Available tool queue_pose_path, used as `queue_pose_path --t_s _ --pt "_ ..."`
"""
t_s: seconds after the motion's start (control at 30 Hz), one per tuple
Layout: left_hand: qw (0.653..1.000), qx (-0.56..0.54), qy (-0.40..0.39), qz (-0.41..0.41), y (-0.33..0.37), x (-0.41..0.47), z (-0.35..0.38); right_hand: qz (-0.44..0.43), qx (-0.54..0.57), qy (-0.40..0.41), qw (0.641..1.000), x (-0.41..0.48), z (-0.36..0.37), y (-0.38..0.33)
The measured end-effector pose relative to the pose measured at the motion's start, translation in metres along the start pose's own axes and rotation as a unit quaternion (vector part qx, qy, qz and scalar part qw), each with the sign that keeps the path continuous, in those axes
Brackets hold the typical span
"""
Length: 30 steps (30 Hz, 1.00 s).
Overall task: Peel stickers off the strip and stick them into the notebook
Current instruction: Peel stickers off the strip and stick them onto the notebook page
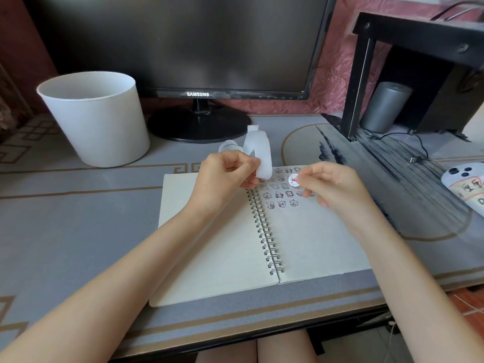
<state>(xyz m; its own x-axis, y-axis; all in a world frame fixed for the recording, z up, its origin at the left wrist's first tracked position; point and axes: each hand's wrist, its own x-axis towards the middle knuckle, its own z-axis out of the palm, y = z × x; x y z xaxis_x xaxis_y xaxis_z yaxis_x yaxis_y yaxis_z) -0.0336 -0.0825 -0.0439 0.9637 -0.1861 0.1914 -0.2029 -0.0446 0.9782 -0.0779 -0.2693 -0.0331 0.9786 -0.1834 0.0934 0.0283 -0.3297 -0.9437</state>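
Note:
An open spiral notebook (222,252) lies on the grey desk mat. Several small cartoon stickers (281,199) sit in rows at the top of its right page. My left hand (225,176) grips a curling white backing strip (259,155) above the notebook's spine. My right hand (332,184) pinches a round white sticker (293,179) with a red and black figure, held just above the sticker rows. A short gap separates the strip from the sticker.
A white bucket (97,119) stands at the back left. A black monitor (183,45) on its stand is behind the notebook. To the right are a black shelf (408,40), a grey cylinder (385,106), a cable with a plug (416,158) and a phone (466,184).

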Motion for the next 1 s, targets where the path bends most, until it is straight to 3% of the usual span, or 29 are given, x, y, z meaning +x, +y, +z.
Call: queue_pose_path --t_s 0.17,1.0 --pt "1.000 0.002 0.002 0.001 0.000 0.000 0.000 0.058 -0.045 0.015 0.997 -0.003 -0.014 0.013" --pt "1.000 0.002 0.003 -0.003 0.001 -0.001 0.002 0.051 -0.096 0.021 0.994 0.000 -0.012 0.023"
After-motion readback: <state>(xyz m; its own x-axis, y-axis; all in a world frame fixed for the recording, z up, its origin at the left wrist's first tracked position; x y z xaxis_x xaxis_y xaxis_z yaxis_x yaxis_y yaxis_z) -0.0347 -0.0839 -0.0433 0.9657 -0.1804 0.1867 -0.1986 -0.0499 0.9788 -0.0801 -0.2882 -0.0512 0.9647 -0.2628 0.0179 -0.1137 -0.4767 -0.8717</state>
